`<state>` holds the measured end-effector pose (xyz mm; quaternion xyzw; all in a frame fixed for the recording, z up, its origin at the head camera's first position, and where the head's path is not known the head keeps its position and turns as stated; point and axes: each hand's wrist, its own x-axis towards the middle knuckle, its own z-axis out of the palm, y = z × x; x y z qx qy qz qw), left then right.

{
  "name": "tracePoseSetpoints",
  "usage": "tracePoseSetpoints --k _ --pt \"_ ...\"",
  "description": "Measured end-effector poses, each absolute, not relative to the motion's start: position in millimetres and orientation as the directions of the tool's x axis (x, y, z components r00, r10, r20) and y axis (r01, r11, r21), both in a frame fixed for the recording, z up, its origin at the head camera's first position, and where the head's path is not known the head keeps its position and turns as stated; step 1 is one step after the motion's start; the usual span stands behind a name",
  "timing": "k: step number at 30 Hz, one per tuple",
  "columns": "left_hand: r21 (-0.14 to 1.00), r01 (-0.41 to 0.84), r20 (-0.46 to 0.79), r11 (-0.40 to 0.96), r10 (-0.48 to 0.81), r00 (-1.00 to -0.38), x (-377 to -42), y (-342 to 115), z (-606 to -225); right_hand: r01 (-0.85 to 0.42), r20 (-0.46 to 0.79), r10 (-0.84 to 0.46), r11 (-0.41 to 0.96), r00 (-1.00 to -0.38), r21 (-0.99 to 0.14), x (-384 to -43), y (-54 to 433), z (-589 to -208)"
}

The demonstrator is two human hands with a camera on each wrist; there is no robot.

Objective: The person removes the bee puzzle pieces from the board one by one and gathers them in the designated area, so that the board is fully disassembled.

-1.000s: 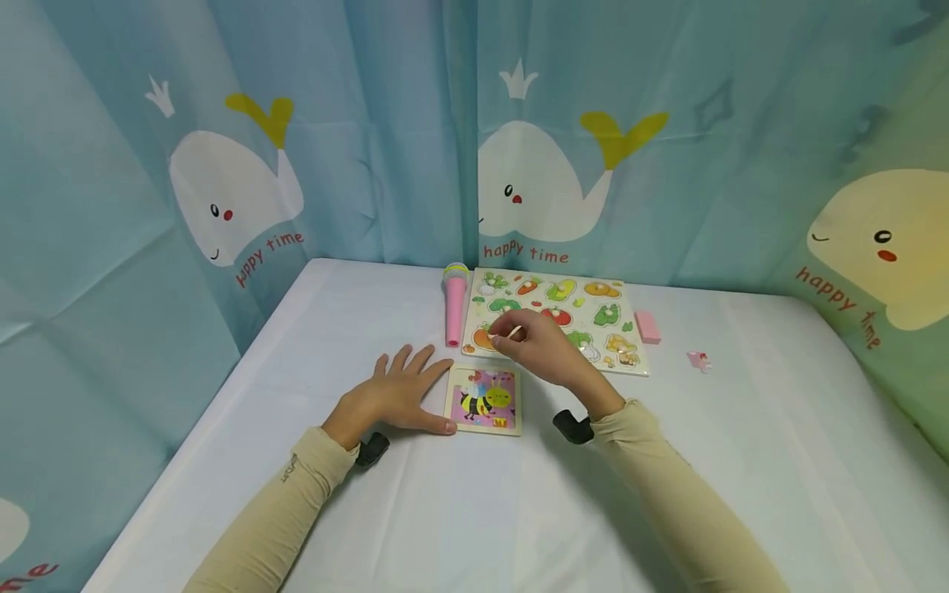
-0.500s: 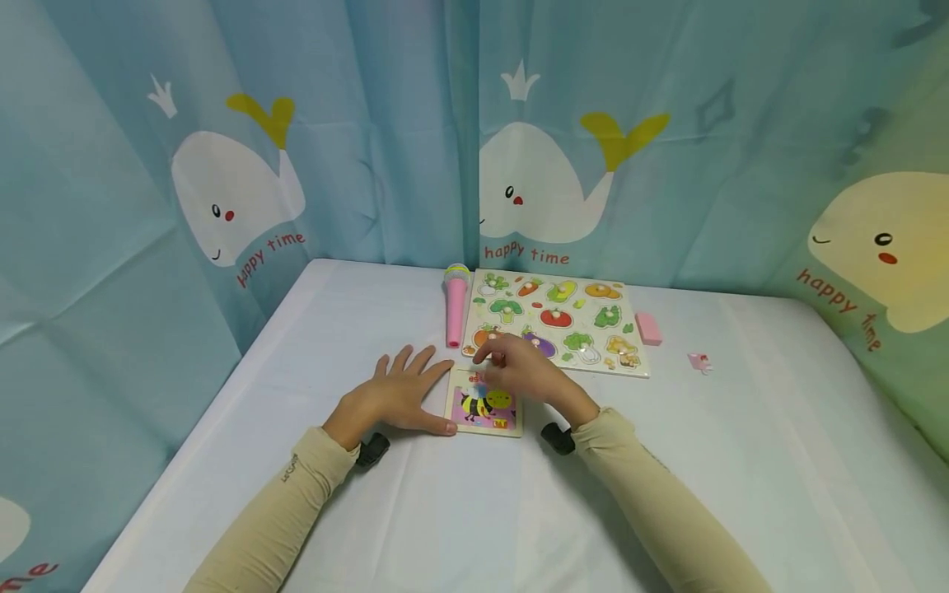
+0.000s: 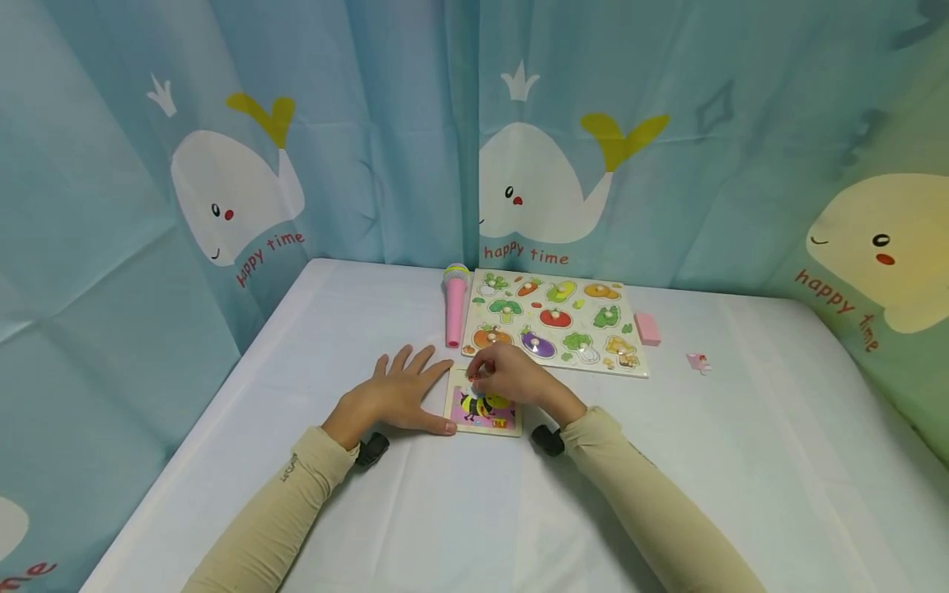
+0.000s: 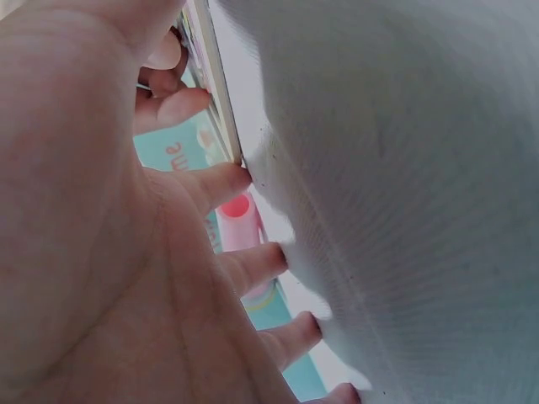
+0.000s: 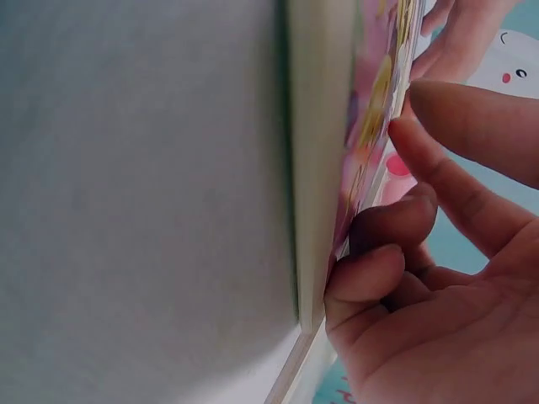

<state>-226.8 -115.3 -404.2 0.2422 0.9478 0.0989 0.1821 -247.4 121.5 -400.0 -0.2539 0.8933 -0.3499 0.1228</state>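
Note:
A small square wooden picture puzzle (image 3: 482, 418) with a yellow-and-black bee on pink lies flat on the white cloth. My left hand (image 3: 400, 395) rests at its left side, fingers spread, with thumb and index finger at the board's left corners. In the left wrist view those fingertips (image 4: 240, 175) touch down on the cloth along the board's edge. My right hand (image 3: 507, 375) is over the top of the puzzle. Its thumb and index finger (image 5: 446, 181) come down close together at the picture's surface, the other fingers curled; I cannot tell whether they pinch a piece.
Just behind the bee puzzle lies a large vegetable peg puzzle (image 3: 586, 317). A pink toy microphone (image 3: 455, 313) is at its left. To its right are a pink block (image 3: 647, 329) and a small pink-and-red item (image 3: 698, 362). Blue curtains (image 3: 415, 148) with whales border the table.
My right hand has moved from over the vegetable puzzle's front edge toward me and left, down onto the top of the bee puzzle. The left hand has stayed in place.

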Motion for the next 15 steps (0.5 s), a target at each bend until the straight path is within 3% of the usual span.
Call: tracePoseSetpoints --k 15 --pt "0.282 0.44 -0.277 0.853 0.511 -0.813 -225.2 -116.2 -404.3 -0.441 0.02 -0.563 0.624 -0.826 -0.645 -244.5 121.1 -402.1"
